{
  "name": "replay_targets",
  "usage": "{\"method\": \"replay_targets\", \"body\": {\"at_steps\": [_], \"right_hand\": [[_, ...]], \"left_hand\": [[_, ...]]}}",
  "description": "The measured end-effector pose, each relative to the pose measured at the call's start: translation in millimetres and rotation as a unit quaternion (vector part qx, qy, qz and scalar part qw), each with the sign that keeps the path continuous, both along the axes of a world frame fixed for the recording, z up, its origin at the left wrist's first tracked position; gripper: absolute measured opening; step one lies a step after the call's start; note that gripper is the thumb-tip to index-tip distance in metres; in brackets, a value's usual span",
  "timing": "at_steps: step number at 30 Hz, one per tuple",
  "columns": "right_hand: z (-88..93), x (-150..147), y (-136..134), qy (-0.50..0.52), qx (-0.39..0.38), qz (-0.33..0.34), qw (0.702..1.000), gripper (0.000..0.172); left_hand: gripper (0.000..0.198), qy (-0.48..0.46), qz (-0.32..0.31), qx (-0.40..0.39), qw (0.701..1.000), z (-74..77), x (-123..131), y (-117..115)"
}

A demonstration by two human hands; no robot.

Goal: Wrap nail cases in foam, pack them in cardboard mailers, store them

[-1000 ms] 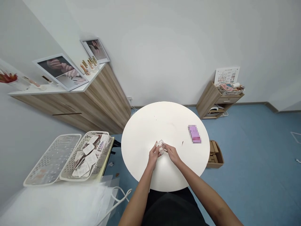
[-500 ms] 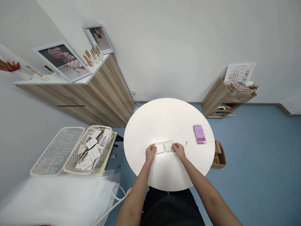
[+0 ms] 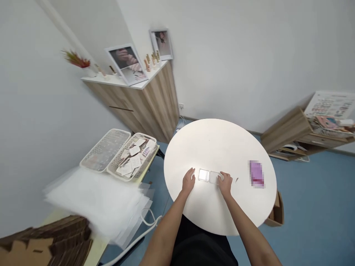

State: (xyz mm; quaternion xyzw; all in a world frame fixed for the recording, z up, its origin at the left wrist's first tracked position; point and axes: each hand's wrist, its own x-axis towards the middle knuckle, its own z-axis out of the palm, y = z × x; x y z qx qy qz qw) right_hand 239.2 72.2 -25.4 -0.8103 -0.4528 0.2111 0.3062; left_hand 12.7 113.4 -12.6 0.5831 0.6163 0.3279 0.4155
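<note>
Two small clear plastic trays lie side by side on the round white table (image 3: 213, 146), near its front edge. The left tray (image 3: 203, 175) shines in the light, and the right tray (image 3: 213, 177) touches it. My left hand (image 3: 189, 181) rests on the tabletop just left of them, fingers apart and holding nothing. My right hand (image 3: 225, 184) lies at the right tray's edge, fingertips touching it without a clear grip. Farther right on the table lies a flat pink packet (image 3: 256, 173), blurred in the picture.
To the left stand a white mesh basket of white cards (image 3: 148, 155) and a mesh lid (image 3: 105, 149), with translucent plastic sheets (image 3: 94, 199) and stacked cardboard (image 3: 44, 240) nearer me. A wooden cabinet (image 3: 158, 103) stands behind, and a wooden drawer unit (image 3: 288, 135) stands right.
The trays, held together earlier, now lie flat side by side. My left hand has moved left off its tray. The whole view has turned, shifting the table right.
</note>
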Motion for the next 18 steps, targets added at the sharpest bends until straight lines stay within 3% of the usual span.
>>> {"method": "replay_targets", "body": {"at_steps": [3, 6, 12, 15, 18], "right_hand": [[8.0, -22, 18, -0.002, 0.017, 0.05, 0.999, 0.041], [18.7, -56, 41, 0.006, 0.04, 0.106, 0.994, 0.039], [44.3, -154, 81, 0.024, 0.091, 0.233, 0.968, 0.032], [59.4, -211, 97, 0.032, 0.122, 0.308, 0.943, 0.03], [74.6, -270, 110, 0.033, 0.148, 0.383, 0.911, 0.028]], "left_hand": [[0.038, 0.089, 0.001, 0.096, 0.991, 10.3, -34, -2], [0.036, 0.157, 0.044, 0.166, 0.972, 29.4, -76, 0], [0.035, 0.28, 0.169, 0.219, 0.919, 69.6, -172, -2], [0.035, 0.313, 0.211, 0.218, 0.9, 75.2, -221, -10], [0.036, 0.334, 0.232, 0.2, 0.891, 69.4, -261, -20]]}}
